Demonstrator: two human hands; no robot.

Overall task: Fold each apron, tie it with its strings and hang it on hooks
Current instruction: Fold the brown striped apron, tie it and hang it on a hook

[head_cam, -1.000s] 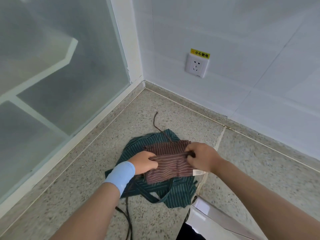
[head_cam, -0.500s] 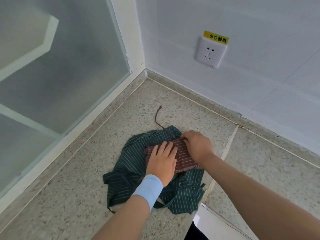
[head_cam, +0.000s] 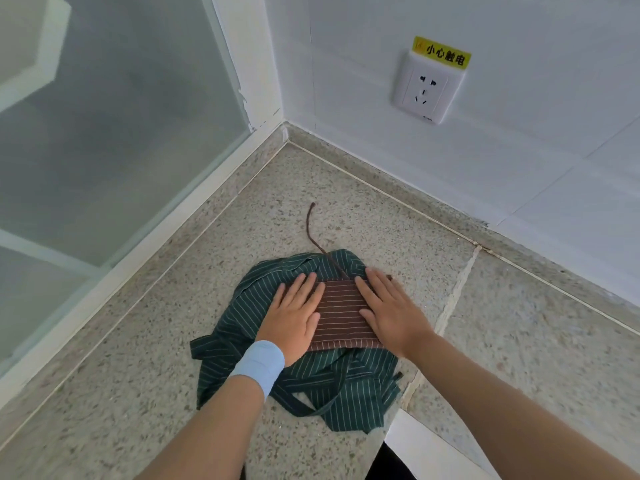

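Fingers [head_cam: 300, 289] of both hands lie straight and a little spread, gripping nothing, palms down on the folded brown apron [head_cam: 341, 318]. Nearest the person, a white block [head_cam: 424, 448] juts in at the bottom edge, just beside the lower right corner of a green apron [head_cam: 341, 398]. This green apron lies crumpled on the speckled stone surface [head_cam: 131, 382], its dark strap looping near its front edge. There is bare stone to its left and front.

The brown apron sits on top of the green one as a small flat rectangle with thin pale stripes running across it. The left hand [head_cam: 294, 318], with a light blue wristband [head_cam: 258, 363] on the wrist, presses on its left edge and partly on the green cloth. The right hand [head_cam: 393, 315] presses on its right edge. A strip of brown cloth shows between the two hands.

A pale seam [head_cam: 446, 317] crosses the stone just right of the pile. One brown string [head_cam: 313, 230] trails from the top of the brown apron over the green cloth and out onto open stone toward the corner. Farther off, a frosted glass panel [head_cam: 104, 133] bounds the left side and a white tiled wall [head_cam: 554, 150] the back. On that wall is a socket [head_cam: 427, 88] under a yellow label [head_cam: 442, 57].
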